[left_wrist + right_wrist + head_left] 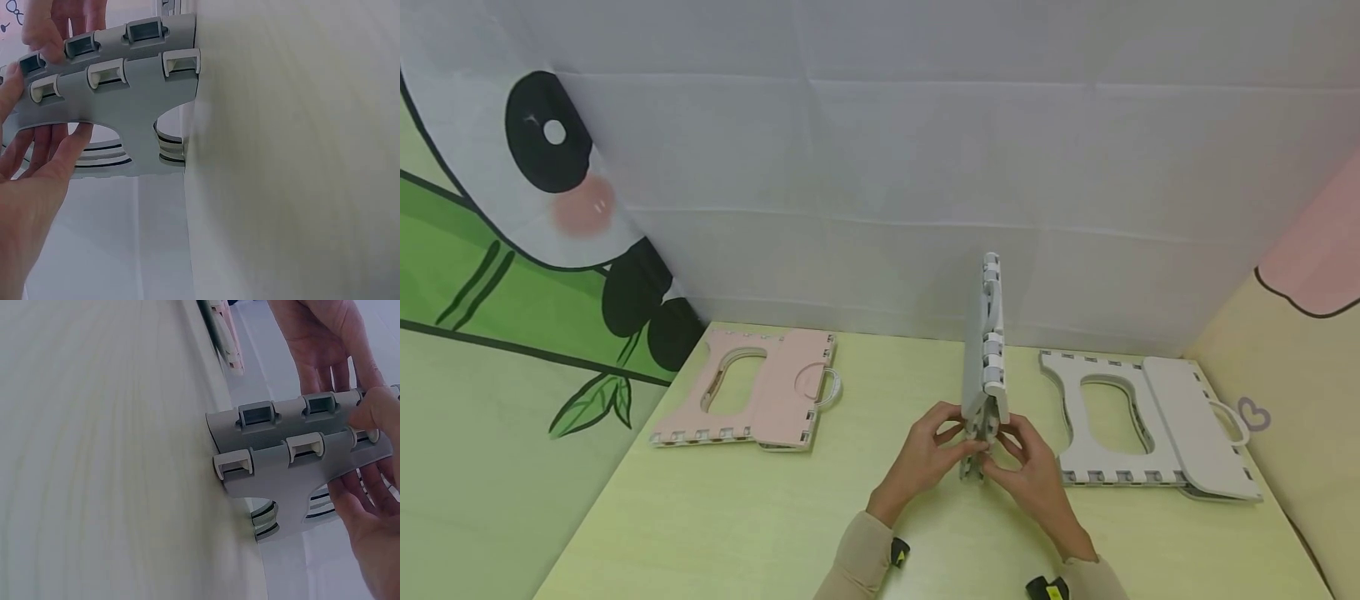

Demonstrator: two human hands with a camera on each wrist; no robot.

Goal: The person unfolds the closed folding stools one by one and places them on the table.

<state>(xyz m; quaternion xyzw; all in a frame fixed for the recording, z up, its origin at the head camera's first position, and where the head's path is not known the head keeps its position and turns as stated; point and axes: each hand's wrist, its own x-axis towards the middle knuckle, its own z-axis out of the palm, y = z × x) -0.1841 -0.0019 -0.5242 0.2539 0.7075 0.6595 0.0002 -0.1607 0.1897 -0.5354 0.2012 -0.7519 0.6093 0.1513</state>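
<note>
A grey-white folding step stool (984, 354) stands on its edge near the middle of the table, its narrow hinged side facing me. My left hand (925, 454) grips its near end from the left, thumb and fingers at the panel edges. From the right, my right hand (1033, 479) holds the same end, the two thumbs close together. In the left wrist view, two leg panels (140, 94) with clip-like hinges lie slightly apart. Fingers of my right hand (369, 519) reach into the curved cutout in the right wrist view.
A folded pink step stool (786, 387) lies flat on the left of the table (737, 525). On the right lies a folded white one (1195, 417) with a loop handle. Hanging cloth (880, 167) rises behind the table, with printed cloth at both sides.
</note>
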